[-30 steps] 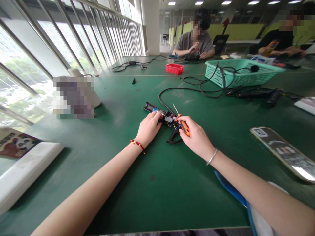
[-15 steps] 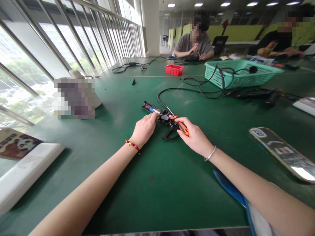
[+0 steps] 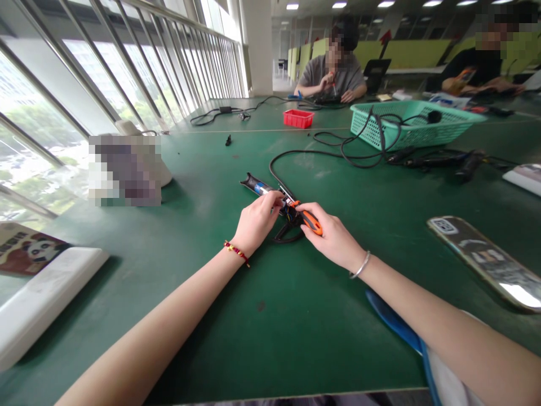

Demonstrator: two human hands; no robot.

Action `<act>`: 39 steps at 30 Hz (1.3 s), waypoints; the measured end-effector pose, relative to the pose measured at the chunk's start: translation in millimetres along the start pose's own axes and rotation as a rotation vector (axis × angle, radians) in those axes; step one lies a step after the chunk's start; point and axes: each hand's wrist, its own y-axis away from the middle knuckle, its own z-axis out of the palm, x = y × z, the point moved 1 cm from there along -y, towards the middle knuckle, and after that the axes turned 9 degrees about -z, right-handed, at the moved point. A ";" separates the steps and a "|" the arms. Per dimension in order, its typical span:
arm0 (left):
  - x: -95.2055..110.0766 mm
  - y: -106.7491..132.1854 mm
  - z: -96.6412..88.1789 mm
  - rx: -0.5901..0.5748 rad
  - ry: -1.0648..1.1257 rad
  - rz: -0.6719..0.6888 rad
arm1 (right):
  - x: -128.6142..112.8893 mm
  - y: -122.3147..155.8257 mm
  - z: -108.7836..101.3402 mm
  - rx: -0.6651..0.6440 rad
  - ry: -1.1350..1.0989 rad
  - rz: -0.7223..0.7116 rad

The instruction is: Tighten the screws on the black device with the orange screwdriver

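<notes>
An opened black corded device (image 3: 252,183) lies on the table, with a blue cylindrical part and thin coloured wires exposed. My left hand (image 3: 258,221) is over its middle, thumb and fingertips pinched together at the inner parts. Whatever is between those fingertips is hidden or too small to name. In my right hand (image 3: 332,232) is an orange-and-black screwdriver (image 3: 311,222), its shaft slanting up and left across the device beside the left fingertips. Below the wires a curved black piece (image 3: 289,239) sticks out toward me.
A green basket (image 3: 422,134) with black cables stands at back right, near a red tray (image 3: 298,118). A phone (image 3: 484,259) lies at right, a white block (image 3: 51,299) at left. Blue-edged cloth (image 3: 395,321) is under my right forearm. Two people sit across the table.
My left hand has shifted right along the device, from the blue cylinder to the inner parts by the screwdriver, its fingers now pinched. My right hand keeps the screwdriver almost in place.
</notes>
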 end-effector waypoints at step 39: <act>-23.2 -8.8 -9.8 -0.020 -0.444 -0.023 | -16.9 8.1 -22.1 0.413 -0.032 -0.137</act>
